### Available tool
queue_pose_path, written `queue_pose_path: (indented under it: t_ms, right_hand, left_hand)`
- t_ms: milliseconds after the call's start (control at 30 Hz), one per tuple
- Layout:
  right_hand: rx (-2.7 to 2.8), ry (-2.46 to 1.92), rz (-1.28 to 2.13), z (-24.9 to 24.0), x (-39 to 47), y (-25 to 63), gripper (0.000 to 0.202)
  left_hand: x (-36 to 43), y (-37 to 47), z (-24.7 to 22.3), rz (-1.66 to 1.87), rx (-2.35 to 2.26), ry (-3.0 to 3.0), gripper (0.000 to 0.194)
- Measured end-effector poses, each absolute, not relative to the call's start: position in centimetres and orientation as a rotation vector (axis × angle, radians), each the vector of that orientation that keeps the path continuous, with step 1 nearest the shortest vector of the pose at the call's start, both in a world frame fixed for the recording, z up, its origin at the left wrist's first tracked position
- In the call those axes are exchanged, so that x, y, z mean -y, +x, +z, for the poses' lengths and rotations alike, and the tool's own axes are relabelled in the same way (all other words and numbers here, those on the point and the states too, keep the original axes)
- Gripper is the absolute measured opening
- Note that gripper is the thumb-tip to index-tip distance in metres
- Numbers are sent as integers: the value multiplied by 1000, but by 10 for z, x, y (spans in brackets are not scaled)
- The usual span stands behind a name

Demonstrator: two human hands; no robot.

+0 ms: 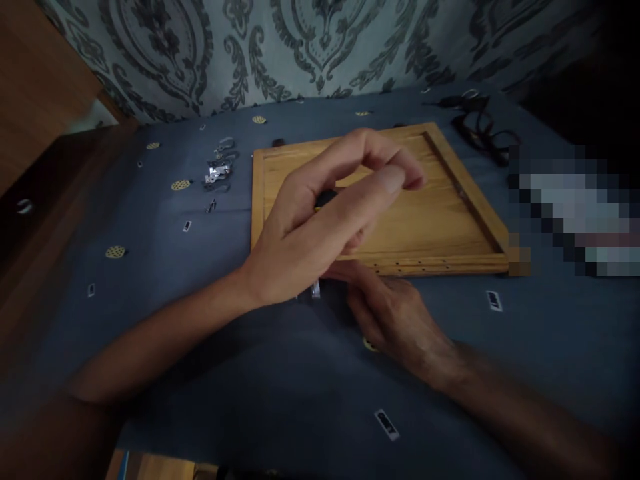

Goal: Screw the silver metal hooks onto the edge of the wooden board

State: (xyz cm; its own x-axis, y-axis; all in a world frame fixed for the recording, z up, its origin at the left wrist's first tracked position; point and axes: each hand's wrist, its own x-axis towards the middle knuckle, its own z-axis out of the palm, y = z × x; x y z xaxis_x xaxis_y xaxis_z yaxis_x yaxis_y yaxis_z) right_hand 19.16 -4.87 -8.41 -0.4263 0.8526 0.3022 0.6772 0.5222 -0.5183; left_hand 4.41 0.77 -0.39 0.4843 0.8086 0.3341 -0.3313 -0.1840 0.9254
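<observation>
A framed wooden panel (415,220), like a cabinet door, lies on the blue cloth with small dark holes along its near edge. My left hand (325,213) is raised over its near left part, fingers curled and thumb brought toward the index finger. A dark thing with a bit of yellow (326,199) shows in the gap of that hand; whether it is held or lies behind cannot be told. At the panel's near edge is my right hand (395,310), fingers closed and tips hidden under the left. Close by, a shiny metal piece (315,289) sticks out.
Left of the panel lie several metal hinges (218,170) and a small group of screws (211,206). Dark-framed glasses (485,133) rest at the back right. A blurred-out item (580,213) sits at the right. Behind stands a patterned curtain (320,47).
</observation>
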Motion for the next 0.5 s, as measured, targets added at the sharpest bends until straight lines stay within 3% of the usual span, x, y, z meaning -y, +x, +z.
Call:
queue_pose_path:
  t_ms: [167,333,500]
  right_hand:
    - [2237,-1226,360,-84,48,191,40]
    - [2234,-1219,416,-85,48,193,38]
    - [2232,-1187,468,-87,49,194,40]
  left_hand:
    - [-7,40,-2,956,-433,1467,13]
    - [-9,37,3,1040,-605,1790,34]
    - [-6,35,11,1022,-821,1888,37]
